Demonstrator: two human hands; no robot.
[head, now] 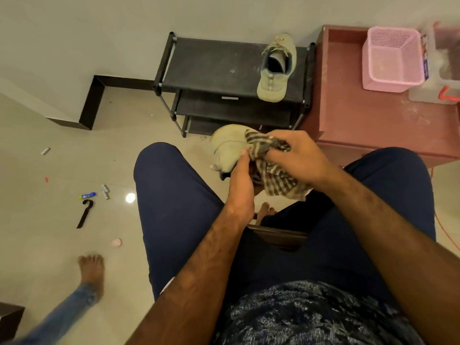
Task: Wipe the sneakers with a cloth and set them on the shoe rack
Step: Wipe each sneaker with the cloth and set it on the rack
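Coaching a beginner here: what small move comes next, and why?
Probably sweep the cloth in the right hand across the sneaker that the left hand holds: the cloth covers one end only. Its mate already sits on the shoe rack.

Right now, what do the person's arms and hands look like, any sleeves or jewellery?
The left hand and right hand wear no gloves or rings; no watch or bracelet shows. Both forearms are bare and hairy, with no sleeve in view.

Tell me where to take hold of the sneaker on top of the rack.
Grip the sneaker at its heel collar, from the near side and above. It stands upright on the shoe rack, heel toward the front edge, opening up, so a thumb likely slips inside.
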